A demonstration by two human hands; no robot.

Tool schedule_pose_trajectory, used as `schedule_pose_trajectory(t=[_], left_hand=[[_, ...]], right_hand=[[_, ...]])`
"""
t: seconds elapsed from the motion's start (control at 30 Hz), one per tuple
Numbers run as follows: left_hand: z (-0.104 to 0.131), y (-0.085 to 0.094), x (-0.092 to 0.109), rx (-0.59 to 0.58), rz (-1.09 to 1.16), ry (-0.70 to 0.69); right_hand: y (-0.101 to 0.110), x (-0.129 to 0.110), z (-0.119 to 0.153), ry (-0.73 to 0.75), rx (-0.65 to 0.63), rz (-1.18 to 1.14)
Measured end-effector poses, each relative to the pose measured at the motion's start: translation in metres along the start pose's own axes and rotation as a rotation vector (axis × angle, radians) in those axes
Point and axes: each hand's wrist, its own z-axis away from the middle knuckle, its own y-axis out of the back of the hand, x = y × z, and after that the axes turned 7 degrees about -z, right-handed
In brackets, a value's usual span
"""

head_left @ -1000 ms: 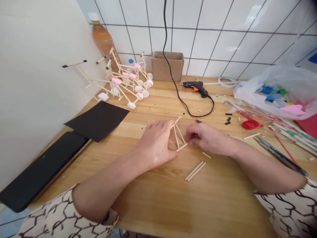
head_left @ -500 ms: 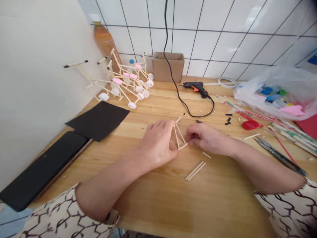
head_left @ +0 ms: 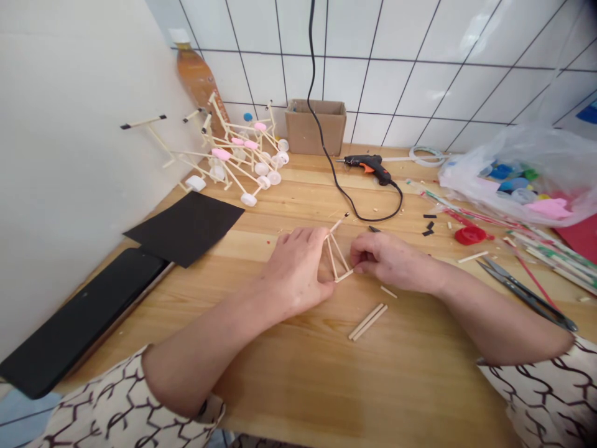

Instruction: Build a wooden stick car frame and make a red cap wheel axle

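A small frame of pale wooden sticks [head_left: 341,252], with a dark tip at its upper end, stands between my hands on the wooden table. My left hand [head_left: 301,267] is curled around its left side, thumb at the lower corner; part of the frame is hidden behind the fingers. At the lower right corner, my right hand [head_left: 380,260] pinches the end of the frame's bottom stick with thumb and fingertips. Two loose sticks [head_left: 368,322] lie side by side in front, and a shorter stick piece [head_left: 388,292] rests just below my right hand.
Behind are a glue gun [head_left: 370,167] with its black cord and a cardboard box [head_left: 316,127]. Stick models with bottle-cap wheels [head_left: 249,199] stand back left, near black paper [head_left: 186,227] and a phone [head_left: 88,317]. Scissors [head_left: 527,295] and a bag of caps [head_left: 517,177] lie right.
Both hands keep the same hold on the stick frame. Only a very slight shift of the whole view shows.
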Motion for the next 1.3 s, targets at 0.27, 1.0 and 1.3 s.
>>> schedule_pose_trajectory(t=[0.27, 1.0, 1.3], left_hand=[[0.0001, -0.0001, 0.0002, -0.001, 0.019, -0.004], [0.0006, -0.0015, -0.0007, 0.002, 0.026, -0.013], [0.0007, -0.0003, -0.0002, -0.01, 0.02, -0.008]], right_hand=[[0.0002, 0.0002, 0.0014, 0.03, -0.005, 0.02], [0.0006, -0.0019, 0.0029, 0.031, -0.012, 0.054], [0.0002, -0.0014, 0.0031, 0.046, -0.012, 0.051]])
